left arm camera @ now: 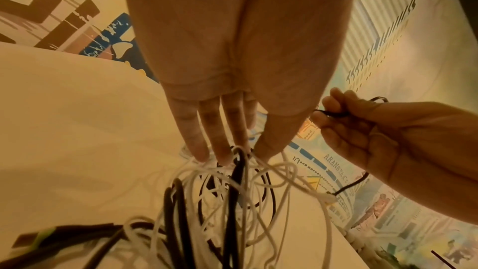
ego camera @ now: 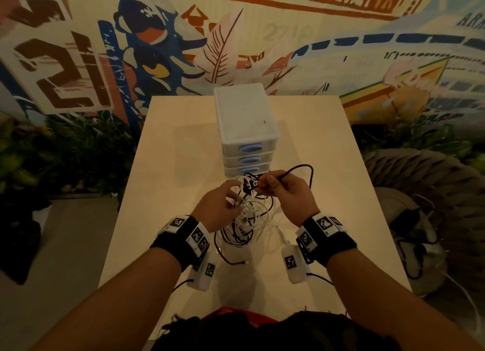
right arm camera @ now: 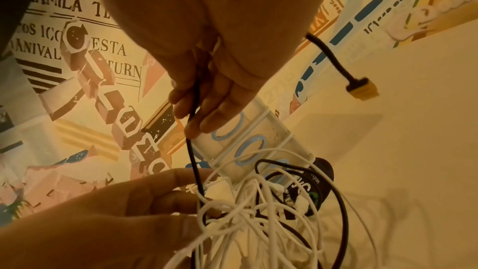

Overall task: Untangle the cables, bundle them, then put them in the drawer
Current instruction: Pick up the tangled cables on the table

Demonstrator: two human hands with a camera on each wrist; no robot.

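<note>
A tangle of white and black cables [ego camera: 244, 216] hangs between my hands above the table [ego camera: 170, 182], its lower loops lying on the top. My left hand [ego camera: 233, 193] pinches the white strands at the top of the knot [left arm camera: 238, 163]. Just right of it, my right hand [ego camera: 262, 185] pinches a black cable [right arm camera: 192, 150] that runs down into the knot. This cable's other part arcs behind the hand and ends in a yellow-tipped plug [right arm camera: 362, 89]. The white drawer unit [ego camera: 246, 130], with three blue-handled drawers all closed, stands just behind the hands.
A dark oval tag [right arm camera: 320, 183] sits inside the tangle. Another black cable end [ego camera: 245, 262] lies on the table near my left wrist. Plants [ego camera: 65, 151] line the wall to the left. A woven seat [ego camera: 425, 193] with more cords stands right of the table.
</note>
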